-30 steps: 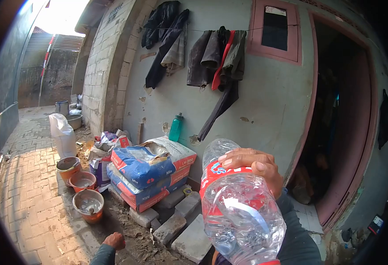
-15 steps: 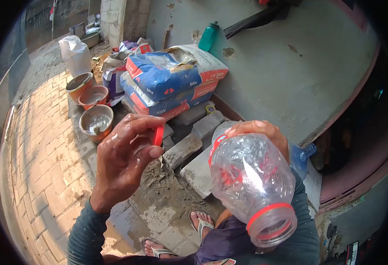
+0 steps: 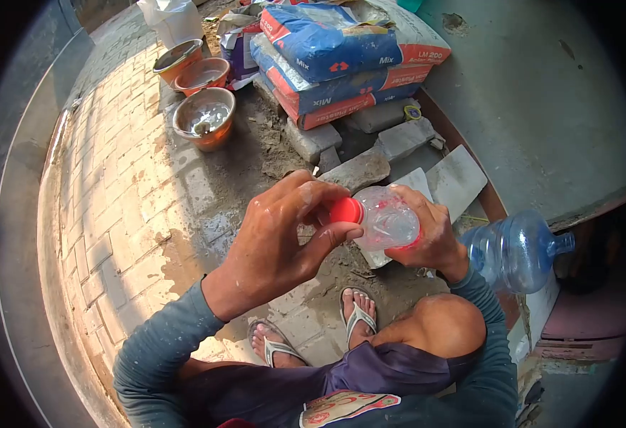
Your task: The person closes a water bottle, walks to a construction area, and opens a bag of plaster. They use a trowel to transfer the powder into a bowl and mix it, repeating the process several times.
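Two hands on one bottle, cap at its mouth.

Your left hand pinches the red cap between thumb and fingers, right against the mouth of the clear bottle. Your right hand wraps the bottle's body, held sideways above your knee and sandalled feet. Risk, as judged: your fingers look wet, so the cap may slip or seat crooked, and squeezing the thin plastic could buckle it. A drop would land in mud near the stone blocks. Blue water jug lies just beyond your right wrist. Readable: "Mix" and "LM 200" on the stacked sacks. The bottle's red label is covered, unreadable.
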Tool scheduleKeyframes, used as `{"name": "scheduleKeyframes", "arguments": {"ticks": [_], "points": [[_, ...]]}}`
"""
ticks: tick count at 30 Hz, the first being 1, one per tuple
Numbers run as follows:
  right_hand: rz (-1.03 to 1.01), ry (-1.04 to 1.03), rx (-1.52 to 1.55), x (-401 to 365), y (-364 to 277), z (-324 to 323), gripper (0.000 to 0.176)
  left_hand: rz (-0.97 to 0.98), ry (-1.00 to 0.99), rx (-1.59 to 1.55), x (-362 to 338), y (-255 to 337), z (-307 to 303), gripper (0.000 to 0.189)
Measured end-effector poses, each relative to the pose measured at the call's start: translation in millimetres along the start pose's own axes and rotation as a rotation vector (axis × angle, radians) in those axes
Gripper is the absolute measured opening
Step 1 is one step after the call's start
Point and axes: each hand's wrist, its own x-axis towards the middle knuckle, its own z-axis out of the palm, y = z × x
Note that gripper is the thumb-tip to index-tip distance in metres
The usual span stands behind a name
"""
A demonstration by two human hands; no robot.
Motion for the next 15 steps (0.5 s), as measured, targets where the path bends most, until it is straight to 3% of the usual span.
{"name": "scheduleKeyframes", "arguments": {"ticks": [2,4,6,8,12,14,15], "points": [[0.045,-0.003,-0.019,-10.6,2.1,6.6,0.080,-0.058,-0.007,0.027,0.9,-1.8,7.7,0.032],[0.100,-0.091,-0.009,-20.5,2.2,11.0,0.080,-0.442,-0.117,0.152,3.7,0.4,12.3,0.031],[0.157,-0.121,-0.011,-33.0,4.0,17.6,0.080,-0.473,-0.159,0.139,1.5,-12.5,20.7,0.027],[0.195,-0.121,0.104,-41.7,5.4,21.9,0.081,-0.266,-0.113,-0.016,-1.2,-25.8,27.3,0.027],[0.182,-0.114,0.264,-61.6,6.6,28.9,0.084,0.114,-0.158,0.074,3.7,-32.7,33.7,0.035],[0.251,-0.148,0.373,-69.2,3.1,30.5,0.085,0.043,-0.237,0.058,5.4,-28.8,32.5,0.039],[0.302,-0.181,0.483,-72.3,1.6,30.8,0.085,0.105,-0.254,0.081,6.5,-29.5,33.4,0.039]]}}
